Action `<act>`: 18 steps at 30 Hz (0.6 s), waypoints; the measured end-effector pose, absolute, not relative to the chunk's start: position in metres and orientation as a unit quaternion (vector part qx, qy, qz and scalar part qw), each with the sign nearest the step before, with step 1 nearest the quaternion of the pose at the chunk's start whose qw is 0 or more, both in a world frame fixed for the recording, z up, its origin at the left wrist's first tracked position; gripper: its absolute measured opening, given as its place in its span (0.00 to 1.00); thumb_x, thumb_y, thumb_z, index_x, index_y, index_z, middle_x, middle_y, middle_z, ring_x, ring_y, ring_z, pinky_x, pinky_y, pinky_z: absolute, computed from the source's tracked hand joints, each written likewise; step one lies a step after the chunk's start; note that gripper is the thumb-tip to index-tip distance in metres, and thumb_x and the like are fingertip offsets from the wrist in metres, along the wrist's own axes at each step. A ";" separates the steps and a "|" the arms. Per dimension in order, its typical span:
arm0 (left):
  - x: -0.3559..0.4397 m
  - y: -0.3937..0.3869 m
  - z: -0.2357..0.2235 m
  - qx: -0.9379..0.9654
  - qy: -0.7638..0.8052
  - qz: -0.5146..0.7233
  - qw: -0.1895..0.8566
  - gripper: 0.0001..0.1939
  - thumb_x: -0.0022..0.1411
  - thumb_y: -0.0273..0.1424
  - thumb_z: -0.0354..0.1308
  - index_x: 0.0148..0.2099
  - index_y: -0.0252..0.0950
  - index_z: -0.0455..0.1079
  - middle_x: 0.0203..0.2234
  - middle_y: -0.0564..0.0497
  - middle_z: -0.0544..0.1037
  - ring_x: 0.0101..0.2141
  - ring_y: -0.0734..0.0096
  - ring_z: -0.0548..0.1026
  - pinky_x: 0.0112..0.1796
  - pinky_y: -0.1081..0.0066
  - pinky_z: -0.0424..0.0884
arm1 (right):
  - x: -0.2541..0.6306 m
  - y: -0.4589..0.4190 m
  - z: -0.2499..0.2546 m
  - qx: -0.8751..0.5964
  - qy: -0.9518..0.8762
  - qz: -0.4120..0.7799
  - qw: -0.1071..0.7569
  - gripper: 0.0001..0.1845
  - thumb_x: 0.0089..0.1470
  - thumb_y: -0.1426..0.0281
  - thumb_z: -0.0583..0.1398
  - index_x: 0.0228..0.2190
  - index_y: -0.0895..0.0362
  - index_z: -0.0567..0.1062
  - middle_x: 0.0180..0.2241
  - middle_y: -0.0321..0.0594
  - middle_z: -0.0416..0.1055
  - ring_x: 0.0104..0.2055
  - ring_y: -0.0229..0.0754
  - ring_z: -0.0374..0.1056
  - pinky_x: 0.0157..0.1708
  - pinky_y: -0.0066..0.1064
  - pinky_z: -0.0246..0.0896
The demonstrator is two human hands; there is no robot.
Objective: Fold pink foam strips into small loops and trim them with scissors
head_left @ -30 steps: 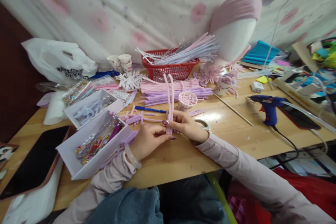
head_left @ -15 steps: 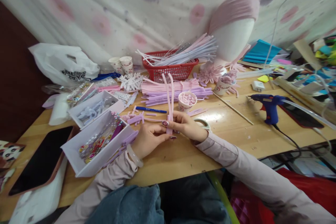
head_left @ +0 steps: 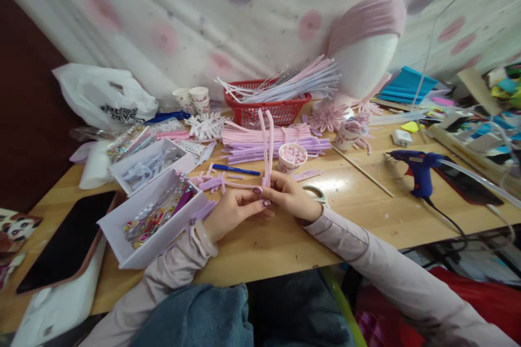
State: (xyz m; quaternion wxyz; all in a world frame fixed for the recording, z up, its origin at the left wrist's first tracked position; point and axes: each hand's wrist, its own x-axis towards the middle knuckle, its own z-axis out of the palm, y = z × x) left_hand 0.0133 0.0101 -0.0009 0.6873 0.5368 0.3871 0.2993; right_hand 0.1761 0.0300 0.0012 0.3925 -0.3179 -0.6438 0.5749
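Two pink pipe cleaners (head_left: pixel 266 143) stand upright between my hands, their free ends curving over at the top; a third pink length runs off to the left. My right hand (head_left: pixel 291 195) pinches them near the bottom with thumb and fingers. My left hand (head_left: pixel 234 210) is closed at the same spot, thumb and fingertips meeting the lower ends, which the fingers hide. Just behind my right hand stands a paper cup (head_left: pixel 292 165) of small pink pieces. Beside that wrist lie scissors (head_left: pixel 317 193), partly covered. Purple cut pieces (head_left: pixel 214 181) lie beyond my left hand.
Bundles of pink and purple pipe cleaners (head_left: pixel 277 149) lie before a red basket (head_left: pixel 268 111). White boxes (head_left: pixel 134 255) of trinkets stand left, near a phone (head_left: pixel 67 241). To the right are a wooden stick (head_left: pixel 362 172), a blue glue gun (head_left: pixel 421 165) and its cable.
Both hands stay together at the pipe cleaners. My left fingertips have shifted slightly up around the lower ends, now covering them more. The whole view has moved a little.
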 end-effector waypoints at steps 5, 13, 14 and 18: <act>0.013 0.010 -0.002 0.498 0.405 0.281 0.714 0.14 0.46 0.35 0.65 0.33 0.29 0.74 0.25 0.44 0.81 0.29 0.63 0.79 0.36 0.63 0.75 | 0.175 0.029 0.000 -0.307 -0.664 0.563 0.385 0.16 0.49 0.59 0.61 0.26 0.60 0.66 0.22 0.32 0.61 0.23 0.32 0.57 0.23 0.24 0.53; 0.014 0.011 -0.005 0.508 0.402 0.287 0.705 0.11 0.47 0.33 0.65 0.32 0.30 0.75 0.26 0.45 0.81 0.31 0.62 0.79 0.39 0.63 0.74 | 0.177 0.029 0.002 -0.325 -0.683 0.514 0.404 0.13 0.53 0.61 0.58 0.27 0.59 0.66 0.23 0.33 0.63 0.24 0.33 0.58 0.24 0.25 0.54; 0.014 0.011 -0.005 0.516 0.395 0.291 0.702 0.11 0.47 0.32 0.65 0.33 0.30 0.75 0.27 0.45 0.81 0.32 0.62 0.79 0.40 0.63 0.73 | 0.177 0.030 0.002 -0.327 -0.692 0.505 0.400 0.13 0.53 0.61 0.57 0.26 0.59 0.66 0.23 0.34 0.62 0.24 0.33 0.58 0.24 0.25 0.54; 0.016 0.012 -0.005 0.544 0.377 0.311 0.682 0.12 0.47 0.34 0.64 0.32 0.30 0.76 0.29 0.46 0.81 0.35 0.63 0.78 0.43 0.63 0.71 | 0.177 0.029 -0.001 -0.328 -0.722 0.478 0.378 0.12 0.55 0.63 0.56 0.27 0.59 0.65 0.23 0.33 0.61 0.25 0.33 0.57 0.25 0.25 0.54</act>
